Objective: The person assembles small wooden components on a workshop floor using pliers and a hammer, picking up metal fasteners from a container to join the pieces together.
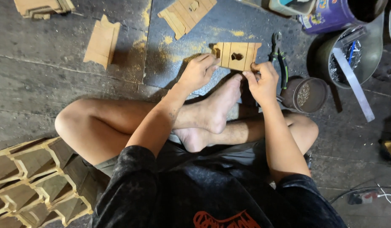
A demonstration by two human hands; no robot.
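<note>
Looking down from my head, I sit cross-legged on the floor [56, 80] and hold a small slatted wooden panel [237, 55] just past my foot [221, 103]. My left hand [198, 72] has its grip closed on the panel's left edge; my right hand [262, 81] pinches the lower right corner. To do this well, I judge I should keep the panel level and both grips firm. Pliers [279, 57] lie just beside my right hand, a small tin of bits [306, 93] near it, and a stack of wooden frames [35, 181] sits well apart by my left knee.

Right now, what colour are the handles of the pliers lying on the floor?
Green and black, clearest in the head view: pliers beside the right hand.
</note>
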